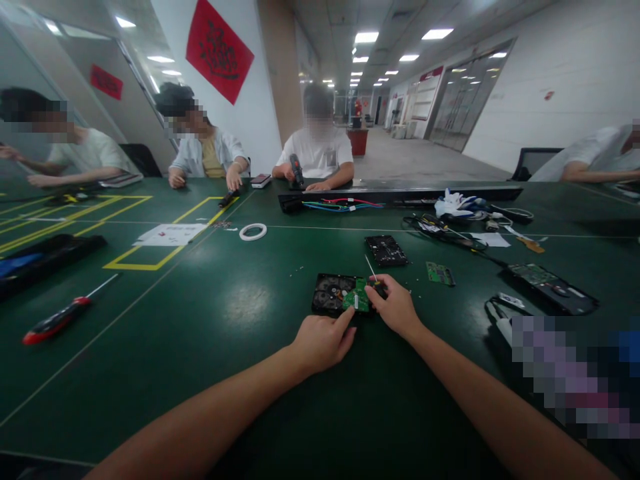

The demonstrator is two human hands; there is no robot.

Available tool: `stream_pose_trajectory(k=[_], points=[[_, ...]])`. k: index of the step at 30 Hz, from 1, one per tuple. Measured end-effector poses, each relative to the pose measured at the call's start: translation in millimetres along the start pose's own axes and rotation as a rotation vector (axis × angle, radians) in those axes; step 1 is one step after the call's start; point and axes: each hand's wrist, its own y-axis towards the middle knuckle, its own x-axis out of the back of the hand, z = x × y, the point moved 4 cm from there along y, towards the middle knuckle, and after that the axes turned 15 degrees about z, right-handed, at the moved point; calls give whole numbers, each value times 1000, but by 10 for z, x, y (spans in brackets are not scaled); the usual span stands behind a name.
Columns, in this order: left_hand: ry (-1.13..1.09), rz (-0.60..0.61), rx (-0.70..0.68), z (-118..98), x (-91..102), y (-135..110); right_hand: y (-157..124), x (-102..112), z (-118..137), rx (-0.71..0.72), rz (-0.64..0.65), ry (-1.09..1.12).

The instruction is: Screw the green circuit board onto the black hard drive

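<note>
In front of me a hard drive [327, 295] lies with its circuit side up; a green circuit board [356, 295] covers its right part. My left hand [323, 340] rests at the near edge, index finger stretched onto the board, thumb apart from it, other fingers partly hidden. Closed round a small screwdriver [371, 268], my right hand [395, 303] is at the drive's right side. The screwdriver's thin shaft points up and away from the board; its handle is mostly covered by my fingers. Just behind lies a second black hard drive [386, 251].
A loose green board [441, 273] and another drive [550, 287] lie right. Cables [450, 233] and white gloves [456, 203] are farther back. A red-black screwdriver [70, 320] and a tape roll [253, 231] lie left. Several people sit round the table; one holds a power tool [297, 172].
</note>
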Motion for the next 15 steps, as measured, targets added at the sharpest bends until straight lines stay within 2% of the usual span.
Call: stream_pose_trajectory(k=[10,15], points=[[6,4,8,-6,-5,7,-34,-12,17,6,-37,22],[-20,-52,24,83,43,-9,-40,7,32,16,-42,-19]])
